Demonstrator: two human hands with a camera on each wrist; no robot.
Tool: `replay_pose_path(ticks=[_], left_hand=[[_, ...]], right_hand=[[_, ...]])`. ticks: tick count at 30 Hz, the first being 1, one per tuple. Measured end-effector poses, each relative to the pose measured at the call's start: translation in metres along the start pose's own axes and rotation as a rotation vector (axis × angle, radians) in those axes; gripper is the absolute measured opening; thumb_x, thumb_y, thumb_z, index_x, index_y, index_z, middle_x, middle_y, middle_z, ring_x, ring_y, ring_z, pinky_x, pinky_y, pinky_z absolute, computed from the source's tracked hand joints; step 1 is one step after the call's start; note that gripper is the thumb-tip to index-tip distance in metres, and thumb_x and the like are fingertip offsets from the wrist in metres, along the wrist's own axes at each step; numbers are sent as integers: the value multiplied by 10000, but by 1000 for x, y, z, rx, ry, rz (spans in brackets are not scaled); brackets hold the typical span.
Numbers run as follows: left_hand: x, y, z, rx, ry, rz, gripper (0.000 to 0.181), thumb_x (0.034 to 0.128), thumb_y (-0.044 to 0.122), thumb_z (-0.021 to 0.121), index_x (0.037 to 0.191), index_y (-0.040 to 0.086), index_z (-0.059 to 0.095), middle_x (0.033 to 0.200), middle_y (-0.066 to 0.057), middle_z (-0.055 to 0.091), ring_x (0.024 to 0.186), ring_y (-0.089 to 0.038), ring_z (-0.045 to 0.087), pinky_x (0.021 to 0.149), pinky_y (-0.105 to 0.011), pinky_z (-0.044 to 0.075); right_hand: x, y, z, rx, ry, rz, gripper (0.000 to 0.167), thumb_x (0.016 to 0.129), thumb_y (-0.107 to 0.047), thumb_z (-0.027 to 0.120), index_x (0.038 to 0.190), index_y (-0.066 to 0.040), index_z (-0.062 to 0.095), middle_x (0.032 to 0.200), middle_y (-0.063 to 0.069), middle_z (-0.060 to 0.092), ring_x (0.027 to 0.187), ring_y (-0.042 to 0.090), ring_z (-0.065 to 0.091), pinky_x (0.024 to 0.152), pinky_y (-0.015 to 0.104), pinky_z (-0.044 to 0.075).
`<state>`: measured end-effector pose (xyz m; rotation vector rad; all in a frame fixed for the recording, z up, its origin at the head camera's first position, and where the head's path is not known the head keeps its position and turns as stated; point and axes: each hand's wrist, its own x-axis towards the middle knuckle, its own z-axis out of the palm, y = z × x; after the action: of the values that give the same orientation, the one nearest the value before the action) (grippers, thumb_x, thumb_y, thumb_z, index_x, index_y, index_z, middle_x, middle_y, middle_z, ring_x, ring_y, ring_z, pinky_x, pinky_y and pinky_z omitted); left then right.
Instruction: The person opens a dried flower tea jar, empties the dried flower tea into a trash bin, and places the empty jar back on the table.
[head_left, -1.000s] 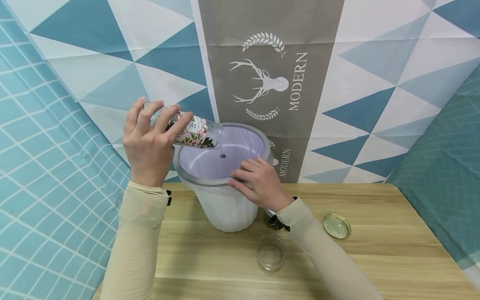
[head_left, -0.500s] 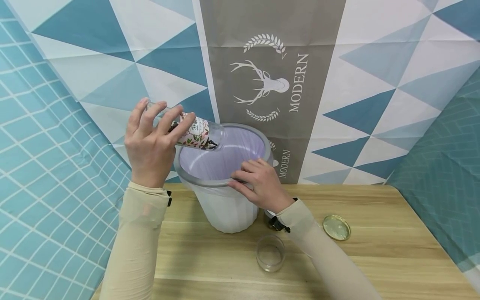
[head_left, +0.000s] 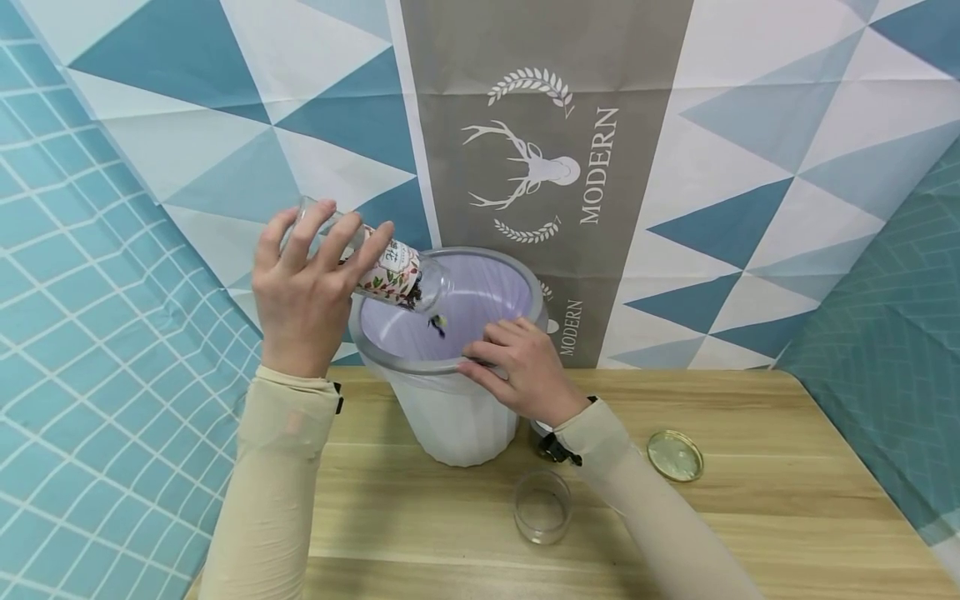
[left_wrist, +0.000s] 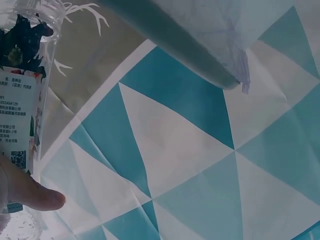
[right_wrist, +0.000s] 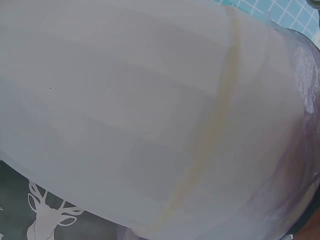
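Bottle [head_left: 395, 271], floral-labelled, tilted mouth-down over the trash bin [head_left: 453, 425] left of centre in the head frame, gripped by the left hand [head_left: 303, 287]; dark dried pieces [head_left: 437, 324] below its mouth. Right hand [head_left: 525, 371] grips the bin's rim [head_left: 408, 364].

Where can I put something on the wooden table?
Bare wood shows right of the round gold-rimmed lid, and left of the clear round cup, in front of the white grey-rimmed bin. It's crowded between cup and lid, under the beige right sleeve.
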<state>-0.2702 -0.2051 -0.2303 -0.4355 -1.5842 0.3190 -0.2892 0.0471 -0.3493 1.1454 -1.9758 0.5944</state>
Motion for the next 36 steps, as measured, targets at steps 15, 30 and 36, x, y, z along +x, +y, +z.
replay_pose_path(ticks=[15, 30, 36], left_hand=[[1, 4, 2, 6, 18, -38, 649, 975, -139, 483, 1288, 386, 701, 1174, 28, 656, 1292, -172, 538, 1070, -404, 470], [3, 11, 8, -85, 131, -55, 465, 938, -169, 549, 1088, 247, 693, 1239, 86, 726, 1291, -151, 587, 1059, -391, 496], [2, 9, 4, -120, 98, -15, 439, 944, -136, 597, 1127, 247, 709, 1327, 65, 709, 1319, -157, 573, 1090, -374, 482]], right_hand=[[0, 0, -1, -1, 9, -5, 496, 1082, -519, 441, 966, -180, 784, 785, -47, 577, 718, 134, 507, 707, 308, 414], [1, 0, 0, 6, 7, 1, 513, 1081, -530, 427, 977, -181, 788, 786, -49, 576, 718, 130, 502, 705, 307, 407], [1, 0, 0, 11, 2, 3, 486, 1077, -519, 455, 972, -180, 788, 784, -48, 565, 723, 131, 502, 711, 309, 407]])
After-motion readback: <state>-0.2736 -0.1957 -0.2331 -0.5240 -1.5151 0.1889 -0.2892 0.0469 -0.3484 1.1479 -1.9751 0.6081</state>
